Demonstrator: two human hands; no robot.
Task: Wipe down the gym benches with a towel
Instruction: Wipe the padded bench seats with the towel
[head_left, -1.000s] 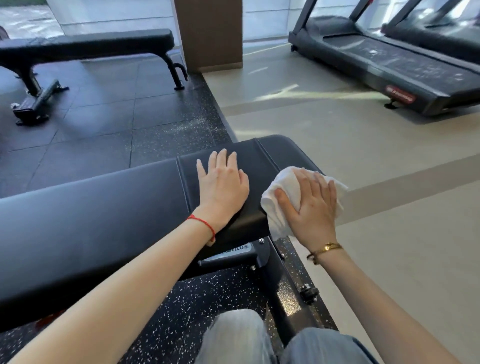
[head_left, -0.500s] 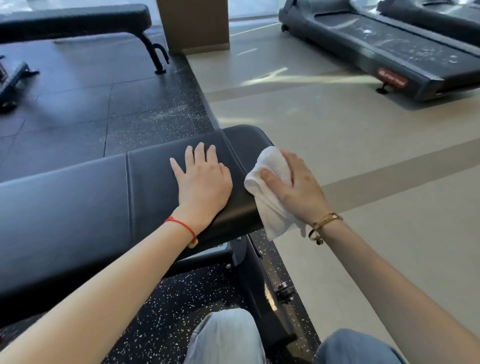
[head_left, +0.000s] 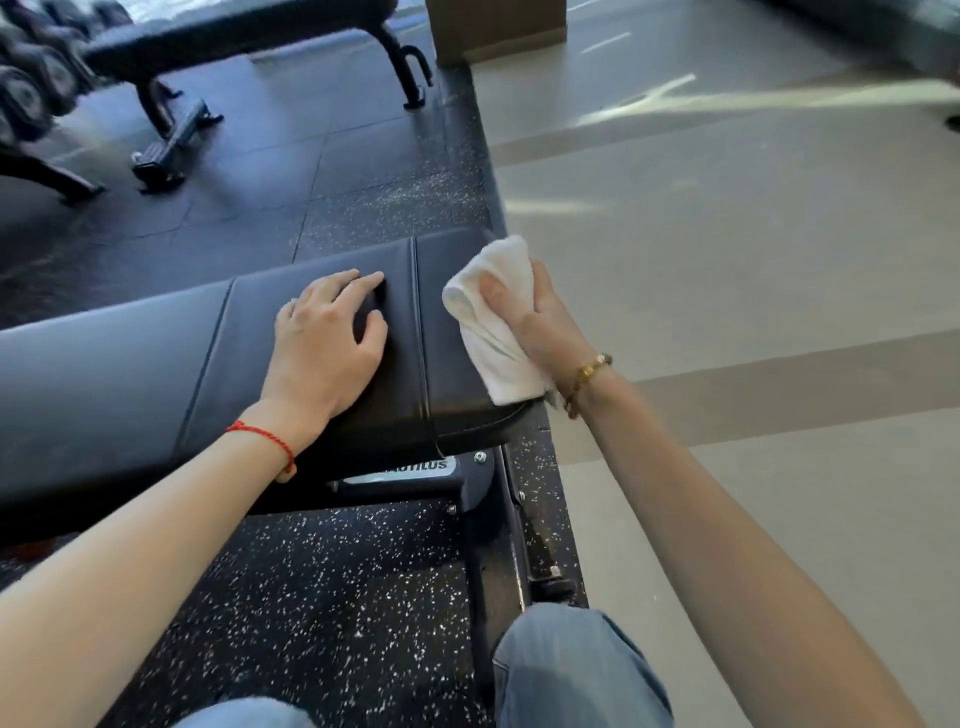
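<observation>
A black padded gym bench (head_left: 130, 374) runs across the lower left of the view. My left hand (head_left: 327, 343) rests palm down on its pad near the right end, fingers slightly bent. My right hand (head_left: 540, 322) grips a folded white towel (head_left: 488, 322) and holds it against the bench's right end face. A red string sits on my left wrist, a gold bracelet on my right.
A second black bench (head_left: 234, 26) stands at the back, with dumbbells (head_left: 31, 88) at the far left. A brown pillar base (head_left: 498, 31) is behind. Speckled black rubber flooring (head_left: 322, 597) meets pale smooth floor (head_left: 753, 312) on the right. My jeans-clad knees (head_left: 576, 670) are at the bottom.
My right hand has turned from lying on top of the towel to gripping it against the bench's end. The view has swung left; the treadmills have left the frame.
</observation>
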